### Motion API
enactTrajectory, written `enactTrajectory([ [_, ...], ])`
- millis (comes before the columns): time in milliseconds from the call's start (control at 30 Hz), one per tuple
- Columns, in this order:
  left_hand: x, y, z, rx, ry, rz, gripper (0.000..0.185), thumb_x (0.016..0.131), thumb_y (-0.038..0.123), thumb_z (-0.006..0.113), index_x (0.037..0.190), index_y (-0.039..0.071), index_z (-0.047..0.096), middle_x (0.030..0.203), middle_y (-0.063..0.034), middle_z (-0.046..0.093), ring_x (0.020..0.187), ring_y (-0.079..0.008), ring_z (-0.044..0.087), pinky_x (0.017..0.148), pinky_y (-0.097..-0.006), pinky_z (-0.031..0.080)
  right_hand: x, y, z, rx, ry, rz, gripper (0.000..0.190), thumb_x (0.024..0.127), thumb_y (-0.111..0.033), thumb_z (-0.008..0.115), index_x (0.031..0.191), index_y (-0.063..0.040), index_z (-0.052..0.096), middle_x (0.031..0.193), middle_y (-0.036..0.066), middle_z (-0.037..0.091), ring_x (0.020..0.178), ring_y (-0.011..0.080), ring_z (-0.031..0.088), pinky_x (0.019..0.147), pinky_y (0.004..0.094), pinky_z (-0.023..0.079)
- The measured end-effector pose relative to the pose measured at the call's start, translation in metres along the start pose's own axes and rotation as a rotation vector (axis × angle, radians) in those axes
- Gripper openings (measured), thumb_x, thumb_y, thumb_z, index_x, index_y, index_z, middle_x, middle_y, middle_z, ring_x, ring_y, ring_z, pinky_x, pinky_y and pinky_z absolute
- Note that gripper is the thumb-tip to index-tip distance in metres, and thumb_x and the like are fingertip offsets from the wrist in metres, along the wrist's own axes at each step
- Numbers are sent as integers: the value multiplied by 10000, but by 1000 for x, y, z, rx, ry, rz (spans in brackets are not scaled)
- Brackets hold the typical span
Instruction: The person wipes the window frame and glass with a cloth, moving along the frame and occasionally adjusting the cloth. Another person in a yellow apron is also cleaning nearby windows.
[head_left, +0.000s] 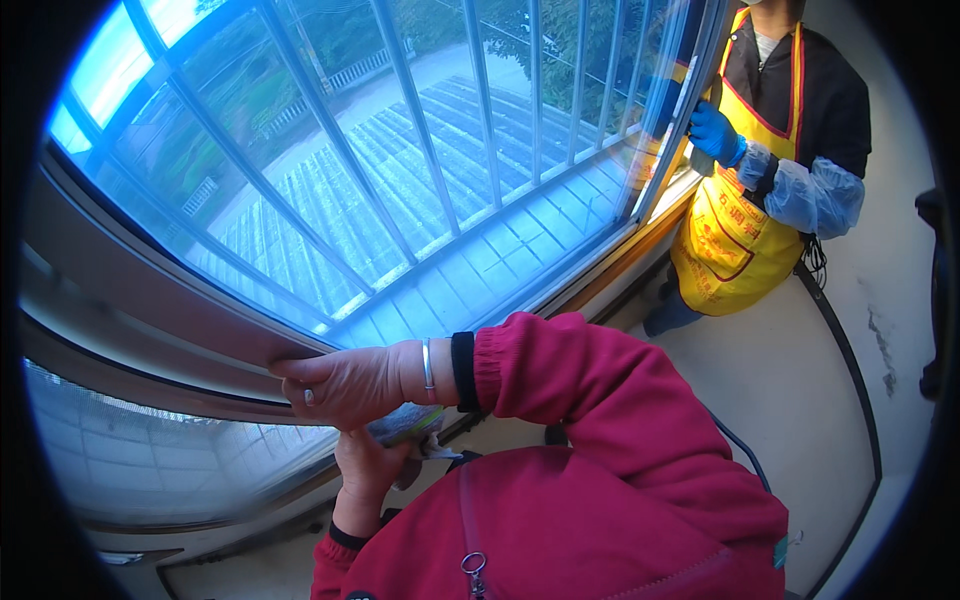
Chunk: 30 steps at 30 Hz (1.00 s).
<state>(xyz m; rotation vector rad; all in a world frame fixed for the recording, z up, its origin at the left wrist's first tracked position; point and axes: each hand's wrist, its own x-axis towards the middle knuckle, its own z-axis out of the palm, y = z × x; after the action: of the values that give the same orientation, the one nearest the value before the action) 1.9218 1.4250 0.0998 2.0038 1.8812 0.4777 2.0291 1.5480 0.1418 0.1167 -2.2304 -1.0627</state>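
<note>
My right hand (341, 382), with a ring and a silver bracelet at the wrist, reaches across my body. It grips the edge of a sliding window's frame (225, 330), thumb on the near face and the other fingers curled out of sight. Just below it, my left hand (367, 457) holds a bunched grey cloth (409, 424) with a green stripe, partly hidden by my right wrist. A paler, whitish end of the cloth hangs beside the left fingers. The large window pane (450, 292) lies in front of my right arm.
Metal bars (424, 124) stand outside the glass above a tiled ledge (517, 255). At right, a person in a yellow apron (731, 240) has a blue-gloved hand (716, 135) at the window's far edge. A second pane (150, 457) is at lower left. A dark cable (739, 442) runs behind my arm.
</note>
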Motion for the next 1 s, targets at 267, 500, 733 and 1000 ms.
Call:
enactTrajectory([
  [267, -7, -27, 23, -17, 8, 29, 748, 612, 258, 719, 1227, 104, 322, 1006, -201, 555, 867, -415, 559, 664, -493, 456, -6, -16, -4, 9, -39, 50, 99, 633, -181, 533, 674, -99, 571, 739, 15, 534, 850, 207, 508, 991, 430, 307],
  [500, -14, -31, 29, -141, 125, 146, 898, 563, 194, 761, 1288, 90, 241, 1146, -221, 456, 942, -429, 524, 713, -473, 466, -5, -19, -21, -54, -188, 57, 71, 620, -141, 537, 635, -129, 468, 698, 9, 419, 806, 169, 454, 1018, 348, 297],
  [733, -17, -46, 41, -196, 56, 124, 983, 584, 212, 748, 1354, 36, 163, 1253, -247, 391, 1002, -426, 517, 758, -460, 473, 1, -24, -20, 26, -179, 104, 78, 586, -168, 492, 659, -139, 489, 721, -3, 409, 825, 162, 445, 1034, 349, 286],
  [1000, -17, -50, 32, -357, 82, 126, 944, 534, 180, 752, 1304, 48, 222, 1194, -236, 401, 1045, -433, 464, 806, -451, 447, 20, -26, -22, -33, -240, 115, 106, 525, -165, 506, 627, -136, 502, 683, -18, 384, 763, 126, 419, 1015, 319, 297],
])
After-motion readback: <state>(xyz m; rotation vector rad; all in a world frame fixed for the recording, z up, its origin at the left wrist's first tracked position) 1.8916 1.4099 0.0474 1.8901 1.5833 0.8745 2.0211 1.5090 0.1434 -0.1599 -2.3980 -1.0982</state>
